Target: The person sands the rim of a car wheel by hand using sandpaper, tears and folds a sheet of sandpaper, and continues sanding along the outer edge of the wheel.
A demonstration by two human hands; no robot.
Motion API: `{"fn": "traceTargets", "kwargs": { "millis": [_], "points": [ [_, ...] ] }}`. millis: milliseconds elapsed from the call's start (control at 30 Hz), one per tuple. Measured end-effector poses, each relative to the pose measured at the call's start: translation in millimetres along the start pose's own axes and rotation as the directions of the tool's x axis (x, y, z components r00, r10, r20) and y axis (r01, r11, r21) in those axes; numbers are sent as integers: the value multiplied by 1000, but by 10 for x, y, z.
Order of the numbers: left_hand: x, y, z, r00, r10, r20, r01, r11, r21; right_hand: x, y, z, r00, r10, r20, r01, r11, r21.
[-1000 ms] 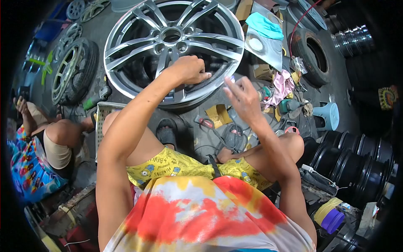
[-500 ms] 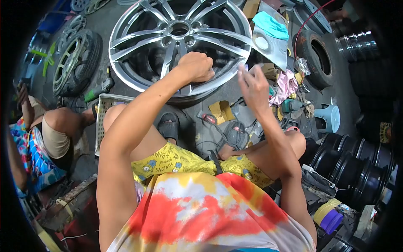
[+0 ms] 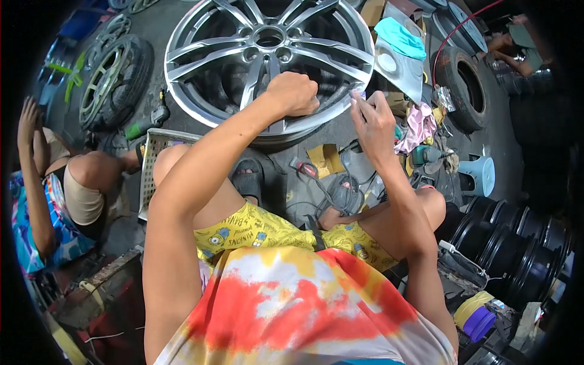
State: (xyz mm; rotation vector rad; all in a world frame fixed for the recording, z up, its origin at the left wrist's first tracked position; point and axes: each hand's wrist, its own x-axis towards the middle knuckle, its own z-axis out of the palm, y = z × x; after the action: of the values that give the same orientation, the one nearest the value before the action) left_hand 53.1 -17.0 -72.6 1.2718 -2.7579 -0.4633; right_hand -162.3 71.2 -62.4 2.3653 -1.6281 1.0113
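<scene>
Currently, the left hand (image 3: 293,95) is clenching over the silver wheel (image 3: 269,38); the right hand (image 3: 375,126) is curling beside its rim, grasp unclear.

On the yellow shorts (image 3: 258,230), we read "MINIONS" and, near it, the letters "BANAN", both in dark print; we find the smaller lettering around them unclear.

Holding the left hand (image 3: 293,94) in closed form over the lower part of the silver wheel (image 3: 252,76). Raising the right hand (image 3: 374,125), with fingers partly bent, just beside the wheel's edge. Sitting with knees apart, near to the white basket (image 3: 150,159).
</scene>
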Motion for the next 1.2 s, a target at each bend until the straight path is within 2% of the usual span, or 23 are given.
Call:
{"fn": "traceTargets", "kwargs": {
  "millis": [167, 233, 300, 433, 500, 567, 633, 767, 833, 900, 967, 1033, 1100, 1167, 1200],
  "points": [
    [23, -16, -13, 1000, -16, 18, 15, 1000, 25, -161, -167, -44, 998, -48, 32, 45, 994, 96],
    [10, -4, 4, 1000, -4, -9, 4, 1000, 27, -50, -48, -63, 997, 31, 70, -33, 999, 19],
    [22, 2, 0, 1000, -16, -3, 16, 1000, 26, -49, -49, -40, 999, 28, 40, -29, 999, 19],
    [17, -26, 6, 1000, 16, -7, -16, 1000, 22, -149, -133, 10, 998, -67, 11, 66, 994, 88],
    [23, -5, 12, 1000, -24, 12, 23, 1000, 13, -26, 21, -18, 999, -30, 40, 30, 999, -13],
    [19, 5, -39, 1000, -17, -16, 17, 1000, 26, -63, -29, -3, 998, -30, 54, 32, 999, -29],
    [10, -1, -35, 1000, 3, 11, -4, 1000, 10, -198, -167, 3, 993, -114, 26, 113, 992, 47],
    [1, 47, -82, 998, -25, 54, 23, 999, 36, -52, 73, -8, 999, -19, 44, 20, 1000, -10],
    [4, 9, -65, 1000, 2, 5, -3, 999, 48, -81, -74, -39, 998, -32, 59, 33, 999, -20],
    [18, -10, -26, 1000, 11, 21, -11, 999, 30, -194, -161, -11, 993, -112, 27, 109, 989, 102],
    [-8, -4, 42, 1000, 20, -5, -20, 999, 30, -135, -67, -59, 996, -50, 71, 42, 992, 119],
    [-12, 9, 40, 1000, 13, -5, -13, 1000, 27, -29, 73, -30, 998, -19, 57, 20, 1000, -14],
    [28, -17, -29, 1000, -5, -29, 6, 999, 32, -97, -48, -33, 998, -29, 58, 28, 999, 21],
    [23, -22, -2, 1000, -3, 20, 2, 1000, 26, -189, -152, -35, 994, -98, 50, 90, 987, 131],
    [3, -50, 39, 996, 55, -70, -54, 998, 15, -150, -63, -48, 995, -65, 74, 56, 992, 116]
  ]
}}
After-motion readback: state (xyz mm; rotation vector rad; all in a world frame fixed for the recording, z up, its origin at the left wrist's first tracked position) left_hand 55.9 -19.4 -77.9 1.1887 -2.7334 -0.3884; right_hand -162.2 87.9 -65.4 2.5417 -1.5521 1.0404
